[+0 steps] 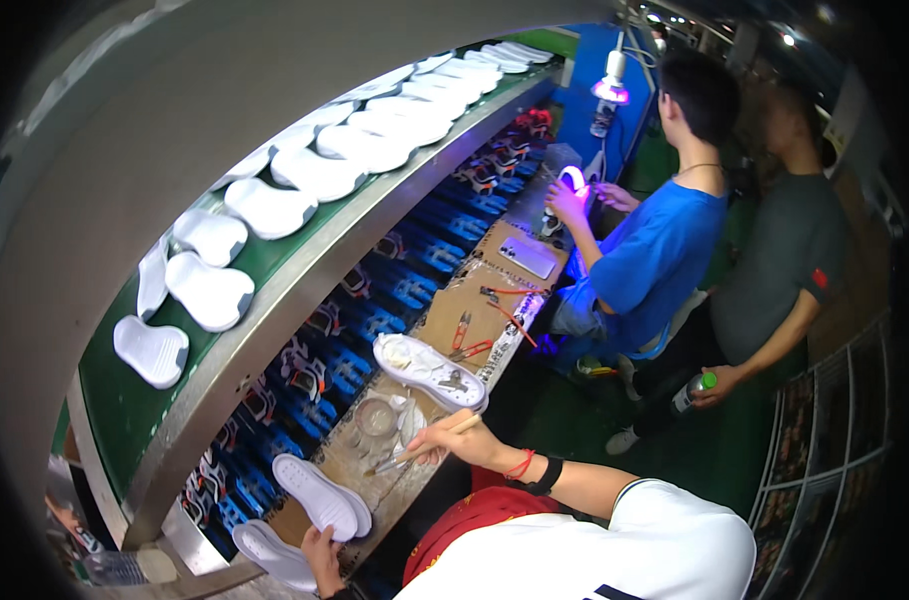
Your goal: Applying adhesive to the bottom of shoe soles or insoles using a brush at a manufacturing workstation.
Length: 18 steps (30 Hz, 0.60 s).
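Observation:
My left hand (322, 562) grips the heel end of a white shoe sole (312, 490), tilted above the near end of the bench. A second sole lies right against it, and another white sole (271, 556) rests beside my wrist. In my right hand (456, 440) is a brush (394, 462) with a wooden handle; its bristles point down at the stained bench top. A small round bowl (377, 418) stands just beyond the brush. Further along the bench sits a white sole (429, 368) with crumpled, whitish and grey bits on it.
Left of the bench, a green conveyor belt (104, 420) carries many white soles; shoe uppers fill the blue racks below. Snips (462, 332) and a phone (527, 257) lie on cardboard. A blue-shirted person (664, 240) works under a purple lamp. Another holds a bottle (694, 390).

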{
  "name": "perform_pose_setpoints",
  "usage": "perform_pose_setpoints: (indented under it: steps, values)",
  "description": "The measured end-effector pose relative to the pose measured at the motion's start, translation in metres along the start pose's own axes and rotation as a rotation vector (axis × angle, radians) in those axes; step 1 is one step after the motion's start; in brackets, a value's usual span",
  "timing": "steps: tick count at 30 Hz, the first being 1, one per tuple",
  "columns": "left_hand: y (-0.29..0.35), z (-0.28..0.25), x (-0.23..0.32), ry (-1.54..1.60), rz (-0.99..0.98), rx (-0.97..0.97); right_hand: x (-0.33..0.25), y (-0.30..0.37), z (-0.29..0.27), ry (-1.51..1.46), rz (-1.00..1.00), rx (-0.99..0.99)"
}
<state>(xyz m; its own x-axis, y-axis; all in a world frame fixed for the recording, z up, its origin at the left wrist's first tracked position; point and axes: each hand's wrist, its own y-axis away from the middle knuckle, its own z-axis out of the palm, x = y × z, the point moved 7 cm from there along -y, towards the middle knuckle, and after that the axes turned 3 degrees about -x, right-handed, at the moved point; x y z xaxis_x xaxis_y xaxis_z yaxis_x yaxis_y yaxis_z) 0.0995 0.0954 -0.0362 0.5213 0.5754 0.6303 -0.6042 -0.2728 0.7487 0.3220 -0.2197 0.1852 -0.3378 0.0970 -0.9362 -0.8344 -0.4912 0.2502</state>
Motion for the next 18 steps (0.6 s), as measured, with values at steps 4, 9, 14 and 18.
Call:
perform_pose_setpoints:
  steps: [4,9,14,18]
  values:
    - [0.063,0.032,0.062,-0.571,0.224,-0.048,-0.008,0.007,0.004,-0.017,-0.037,-0.016]
    - [0.12,0.073,0.09,-0.516,0.559,-0.139,0.008,0.004,0.012,-0.005,0.026,-0.105]
    - [0.138,0.122,0.116,-0.005,0.347,-0.056,-0.01,0.007,0.018,-0.051,-0.072,-0.101]
    - [0.118,0.116,0.107,-0.204,0.422,-0.022,-0.019,0.009,0.015,-0.047,-0.105,-0.074]
